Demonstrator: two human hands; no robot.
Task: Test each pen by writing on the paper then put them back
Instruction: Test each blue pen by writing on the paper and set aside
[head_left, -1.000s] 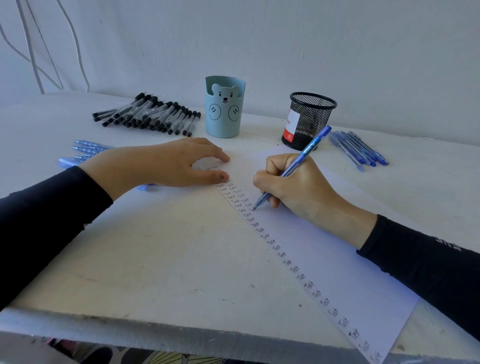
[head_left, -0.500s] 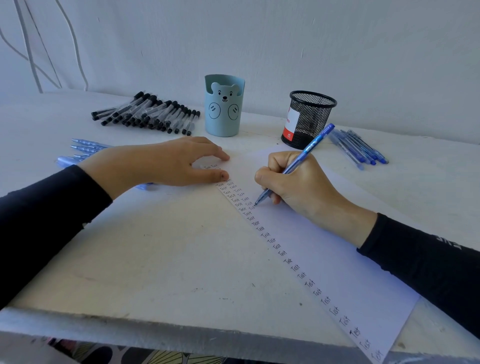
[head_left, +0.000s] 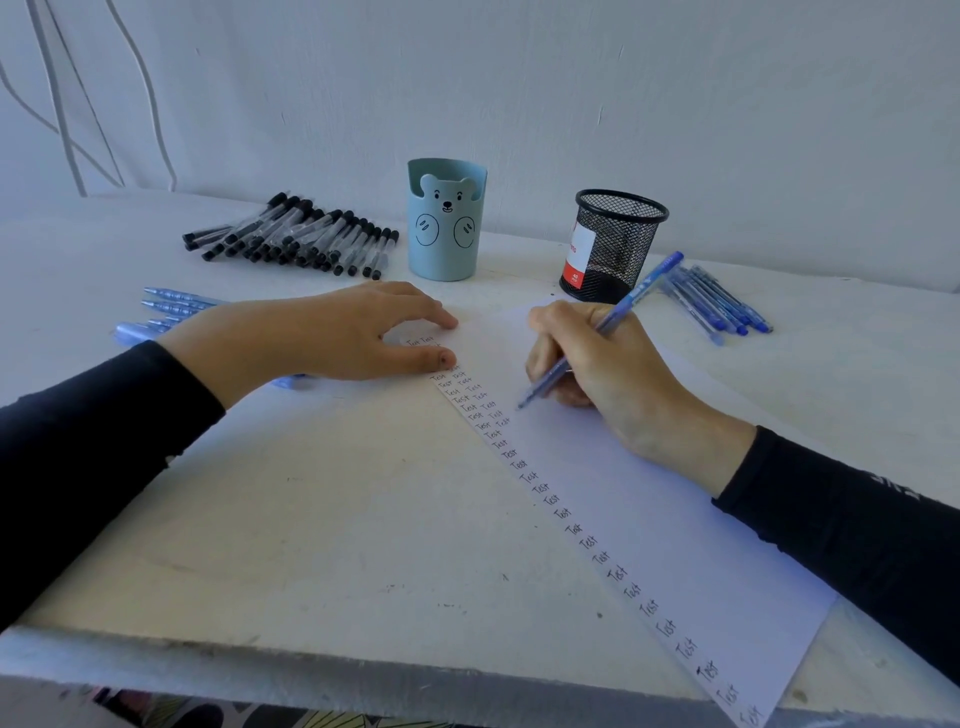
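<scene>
Two hands up: left hand (head_left: 332, 332), right hand (head_left: 613, 374). One paper (head_left: 649, 519). Two cups: one bear cup (head_left: 447, 223), one mesh cup (head_left: 618, 239). One pen (head_left: 641, 293), gripped in the right hand. Black pens (head_left: 306, 234): well over ten, too packed to count. Right blue pens (head_left: 711, 301), roughly five; left blue pens (head_left: 171, 299), at least four showing.

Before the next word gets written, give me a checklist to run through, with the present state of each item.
1. Blue pen gripped in the right hand: ok.
2. Pen tip down at the paper, just right of the written "Test" columns: ok.
3. Left hand rests on the paper's top corner: ok.
4. Blank space right of the columns for more writing: ok.
5. This pen leaves ink: cannot tell.
6. Mesh cup stands upright behind the paper: ok.
</scene>
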